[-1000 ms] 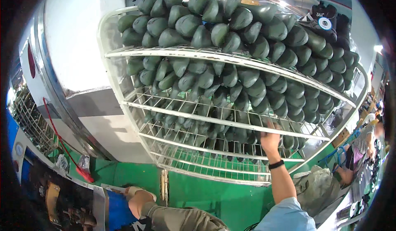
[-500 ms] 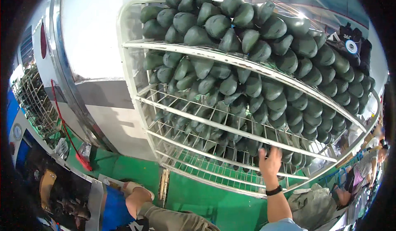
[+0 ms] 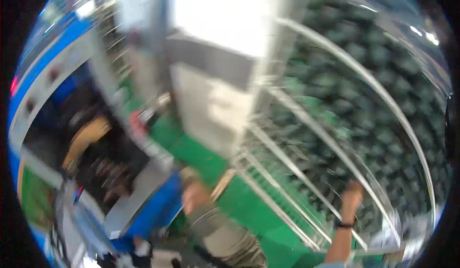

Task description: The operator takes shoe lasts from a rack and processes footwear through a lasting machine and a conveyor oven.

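My right hand (image 3: 352,198), with a dark band on its wrist, is raised at the lower right in front of a white wire rack (image 3: 306,117). Motion smears its fingers, and whether it touches a rail cannot be made out. Tiers of the rack are piled with dark green rounded pieces (image 3: 383,91), shaped like shoe lasts and badly blurred. My left hand does not show.
On the left stands a blue and grey machine (image 3: 52,33) with a dark interior and a curved tan part (image 3: 86,138). A pale wall panel (image 3: 211,100) rises between machine and rack. My leg in olive cloth (image 3: 225,234) is over the green floor (image 3: 191,150).
The view has swung left and tilted, so the rack now sits farther right and the machine shows more. My right hand, earlier with fingers spread, has become smeared.
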`<state>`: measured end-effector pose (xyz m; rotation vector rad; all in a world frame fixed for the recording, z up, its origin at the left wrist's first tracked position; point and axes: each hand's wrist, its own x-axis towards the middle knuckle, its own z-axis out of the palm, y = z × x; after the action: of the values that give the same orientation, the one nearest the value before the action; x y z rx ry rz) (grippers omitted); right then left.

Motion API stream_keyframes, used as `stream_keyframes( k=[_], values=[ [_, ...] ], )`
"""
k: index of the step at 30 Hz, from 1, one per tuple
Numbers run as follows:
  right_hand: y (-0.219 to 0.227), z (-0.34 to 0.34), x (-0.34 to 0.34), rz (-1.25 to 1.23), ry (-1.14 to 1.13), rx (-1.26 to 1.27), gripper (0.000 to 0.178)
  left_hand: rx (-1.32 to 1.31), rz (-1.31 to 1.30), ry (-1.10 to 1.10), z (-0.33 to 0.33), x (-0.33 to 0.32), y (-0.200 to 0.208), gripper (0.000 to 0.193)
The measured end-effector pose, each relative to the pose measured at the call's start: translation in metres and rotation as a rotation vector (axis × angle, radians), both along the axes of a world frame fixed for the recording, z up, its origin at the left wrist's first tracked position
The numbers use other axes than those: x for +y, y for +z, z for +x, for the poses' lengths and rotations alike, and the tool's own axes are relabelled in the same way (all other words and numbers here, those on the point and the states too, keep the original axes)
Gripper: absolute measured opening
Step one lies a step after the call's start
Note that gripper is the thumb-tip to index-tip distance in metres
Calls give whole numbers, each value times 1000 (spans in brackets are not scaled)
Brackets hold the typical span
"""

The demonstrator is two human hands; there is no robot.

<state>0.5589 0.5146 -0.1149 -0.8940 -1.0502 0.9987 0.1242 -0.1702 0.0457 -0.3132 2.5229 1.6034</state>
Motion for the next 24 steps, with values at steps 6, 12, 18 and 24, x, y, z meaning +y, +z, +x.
stream_keyframes(
  k=[6, 12, 18, 24],
  values=[
    [-22, -469, -252, 257, 827, -1296, 24, 674, -138, 198, -65, -249, -26, 46],
    [44, -406, -241, -146, 1054, -1344, 46, -312, -1147, -49, -107, -228, 31, 55],
    [19, -310, -166, 448, 1319, -1394, 48, -444, -933, -298, -238, -193, 93, 56],
    [39, -364, -213, 565, 1181, -1373, 42, 110, -621, 378, -414, -285, -41, 81]
  ],
)
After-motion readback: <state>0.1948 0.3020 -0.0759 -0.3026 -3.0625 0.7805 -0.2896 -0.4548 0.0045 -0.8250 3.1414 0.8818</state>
